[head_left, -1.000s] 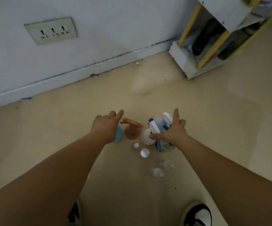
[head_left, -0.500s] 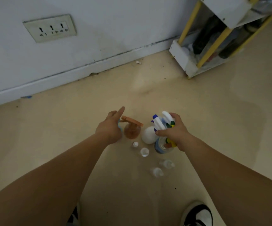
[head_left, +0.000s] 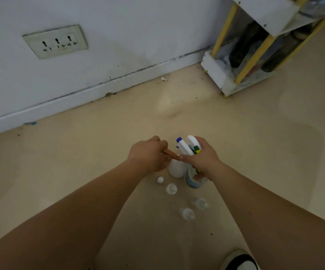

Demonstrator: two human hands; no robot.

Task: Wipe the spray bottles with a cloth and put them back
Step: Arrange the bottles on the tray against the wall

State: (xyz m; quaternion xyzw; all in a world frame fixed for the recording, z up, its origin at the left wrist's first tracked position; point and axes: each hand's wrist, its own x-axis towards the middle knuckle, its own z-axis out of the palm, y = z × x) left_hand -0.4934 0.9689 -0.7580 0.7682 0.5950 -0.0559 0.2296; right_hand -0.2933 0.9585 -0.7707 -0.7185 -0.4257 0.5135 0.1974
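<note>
A cluster of spray bottles stands on the floor in the middle of the view. My left hand point(head_left: 150, 154) is closed over the orange spray bottle, of which only the orange trigger head point(head_left: 170, 152) shows. My right hand point(head_left: 200, 158) grips the necks of the blue-based spray bottles point(head_left: 193, 181) with white trigger heads point(head_left: 185, 146). A white round bottle point(head_left: 176, 168) stands between my hands. Several small clear bottles point(head_left: 171, 189) stand nearer to me. No cloth is visible.
A white wall with a triple socket point(head_left: 55, 42) and a skirting board runs along the back. A white and yellow rack point(head_left: 255, 47) holding dark bottles stands at the upper right. My shoe point(head_left: 239, 261) is at the bottom edge. Beige floor lies all around.
My left hand has moved right and closed over the orange bottle. My right hand has closed round the trigger heads, its fingers no longer spread.
</note>
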